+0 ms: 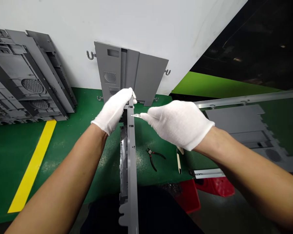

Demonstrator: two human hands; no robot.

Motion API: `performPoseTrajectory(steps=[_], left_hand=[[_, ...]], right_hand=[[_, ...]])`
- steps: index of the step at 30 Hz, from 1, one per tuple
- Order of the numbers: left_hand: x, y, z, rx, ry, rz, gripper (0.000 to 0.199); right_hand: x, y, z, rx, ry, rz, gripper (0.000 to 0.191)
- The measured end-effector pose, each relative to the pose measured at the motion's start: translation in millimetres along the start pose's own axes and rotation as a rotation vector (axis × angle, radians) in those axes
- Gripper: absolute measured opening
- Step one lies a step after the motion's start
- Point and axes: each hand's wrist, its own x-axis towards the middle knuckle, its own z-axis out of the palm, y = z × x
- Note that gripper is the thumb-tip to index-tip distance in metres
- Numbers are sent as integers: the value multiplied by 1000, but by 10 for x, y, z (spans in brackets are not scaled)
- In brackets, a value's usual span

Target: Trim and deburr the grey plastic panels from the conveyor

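Observation:
A grey plastic panel [132, 156] stands on its edge in front of me, its narrow side turned up toward the camera. My left hand [117, 109], in a white glove, is closed around the panel's far end. In my gloved right hand [178, 122] is a small knife [136, 115], held in a pinch. Its pointed blade reaches left to the panel's upper edge; most of the handle is hidden by the fingers. Below the right hand, black-handled cutting pliers [152, 156] lie spread on the green table [97, 175].
Several similar grey panels [31, 81] lean at the left. Another grey panel [148, 71] hangs between hooks on the white wall. A pale-handled tool [179, 162] lies near a metal-framed conveyor [207, 174] at the right. Red bins [189, 195] sit below the table edge.

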Motion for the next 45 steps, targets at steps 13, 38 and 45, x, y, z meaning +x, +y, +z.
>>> performPoseTrajectory(steps=[13, 38, 45], left_hand=[[22, -4, 40, 53, 18, -11, 29], [-104, 131, -118, 209, -78, 64, 28], [-90, 14, -58, 185, -21, 85, 27]], right_hand=[[9, 134, 10, 207, -52, -43, 57], [-1301, -299, 256, 1097, -340, 157, 50], [-1719, -588, 241, 564, -86, 35, 45]])
